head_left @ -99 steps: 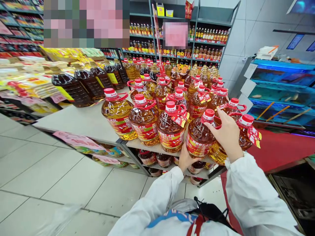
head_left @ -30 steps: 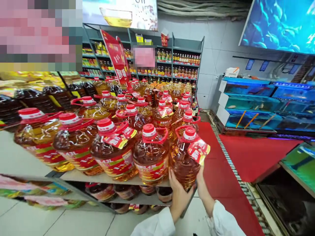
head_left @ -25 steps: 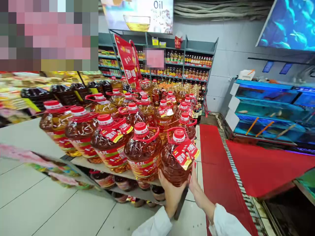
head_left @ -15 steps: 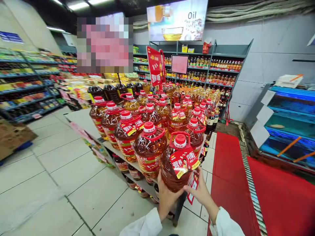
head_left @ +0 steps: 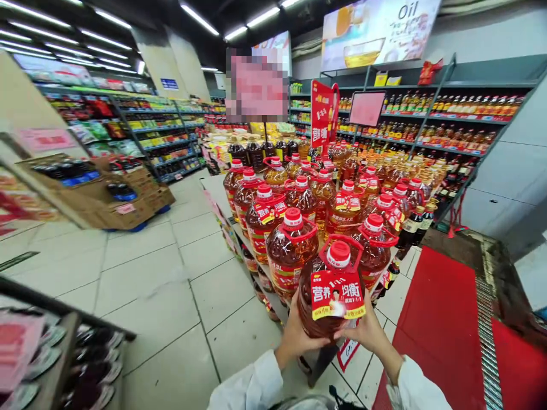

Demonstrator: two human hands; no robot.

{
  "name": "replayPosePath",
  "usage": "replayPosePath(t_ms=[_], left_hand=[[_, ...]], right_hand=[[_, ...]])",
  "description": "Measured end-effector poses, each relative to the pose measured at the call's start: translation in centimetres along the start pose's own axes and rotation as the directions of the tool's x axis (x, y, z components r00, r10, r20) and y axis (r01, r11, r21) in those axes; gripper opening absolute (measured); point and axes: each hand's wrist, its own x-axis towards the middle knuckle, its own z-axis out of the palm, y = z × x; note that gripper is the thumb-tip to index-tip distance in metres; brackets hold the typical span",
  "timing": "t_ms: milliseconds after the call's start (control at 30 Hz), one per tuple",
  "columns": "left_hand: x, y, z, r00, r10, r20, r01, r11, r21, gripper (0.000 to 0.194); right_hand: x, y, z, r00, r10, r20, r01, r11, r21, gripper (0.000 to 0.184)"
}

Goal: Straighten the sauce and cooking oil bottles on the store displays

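Both my hands grip one large oil jug (head_left: 318, 310) with a red cap, a red handle and a red and yellow tag. My left hand (head_left: 299, 336) wraps its left side and bottom. My right hand (head_left: 367, 330) presses its right side under the tag. I hold the jug at the near corner of a grey display table (head_left: 213, 191). Several more oil jugs (head_left: 293, 250) with red caps stand in rows on that table, right behind the held one.
White tiled floor spreads to the left, a red mat (head_left: 431, 319) to the right. Cardboard boxes (head_left: 128, 199) of goods sit on the floor at the left. Shelves of bottles (head_left: 444, 119) line the back wall. A rack (head_left: 64, 353) stands at the near left.
The view has swung left and up, away from the fish tanks toward the aisle. Both hands stay on the same jug, which now sits nearer me with its tag facing me.
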Motion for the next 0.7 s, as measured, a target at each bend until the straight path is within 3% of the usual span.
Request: replayPosePath(t_ms=[100, 200, 300, 367, 433, 533, 633, 700], left_hand=[[0.6, 0.4, -1.3, 0.992, -0.035, 0.123, 0.039, 0.999, -0.032, 0.148], [-0.3, 1.3, -1.8, 0.996, -0.081, 0.035, 0.078, 0.994, 0.078, 0.147], [-2.4, 2.2, -0.8, 0.990, -0.110, -0.084, 0.121, 0.983, 0.135, 0.129], [-4.0, 2.8, 0.8, 0.980, -0.133, -0.149, 0.155, 0.978, 0.142, 0.118], [-5.3, 3.6, 2.8, 0.963, -0.156, -0.221, 0.192, 0.969, 0.154, 0.118], [-6.1, 5.0, 6.1, 0.920, -0.185, -0.344, 0.255, 0.952, 0.170, 0.130], [-5.4, 6.2, 8.6, 0.877, -0.204, -0.435, 0.296, 0.943, 0.154, 0.150], [-4.7, 6.7, 9.6, 0.843, -0.220, -0.491, 0.332, 0.931, 0.152, 0.163]], right_hand=[[-0.1, 0.2, 0.1, 1.000, -0.023, -0.014, 0.021, 0.995, -0.101, 0.121], [1.2, -0.2, -2.7, 0.984, -0.064, 0.167, 0.105, 0.963, -0.248, 0.117], [4.2, -2.2, -7.8, 0.928, -0.132, 0.350, 0.274, 0.876, -0.397, 0.082], [7.0, -4.4, -10.9, 0.882, -0.313, 0.353, 0.443, 0.805, -0.394, 0.053], [10.1, -6.8, -12.7, 0.795, -0.516, 0.319, 0.604, 0.721, -0.340, 0.041], [14.5, -9.2, -12.9, 0.572, -0.704, 0.421, 0.817, 0.534, -0.218, 0.054], [17.6, -9.4, -11.5, 0.369, -0.727, 0.579, 0.916, 0.389, -0.095, 0.058], [18.6, -8.9, -10.8, 0.313, -0.712, 0.628, 0.936, 0.342, -0.079, 0.052]])
